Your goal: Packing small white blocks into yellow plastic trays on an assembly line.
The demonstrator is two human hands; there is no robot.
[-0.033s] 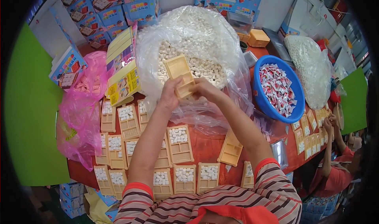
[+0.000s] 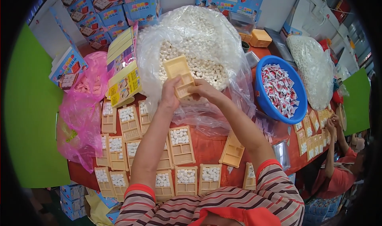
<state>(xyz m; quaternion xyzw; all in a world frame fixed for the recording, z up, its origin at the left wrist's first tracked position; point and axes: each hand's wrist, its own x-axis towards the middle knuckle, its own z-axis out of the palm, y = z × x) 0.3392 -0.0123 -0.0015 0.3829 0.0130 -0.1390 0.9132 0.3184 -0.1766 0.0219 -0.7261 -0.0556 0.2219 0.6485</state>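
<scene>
Holding 1 tan tray are left hand and right hand.

You are working in fairly even, moderate light. White glints are streaking the clear plastic bag, the yellow tray is showing fairly crisp, and the fisheye is bending edges, blackening corners and leaving the co-worker dim and soft.

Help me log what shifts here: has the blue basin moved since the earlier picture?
No. Judged against the red table under it, the blue basin sits in the same place, with no visible shift either way.
</scene>
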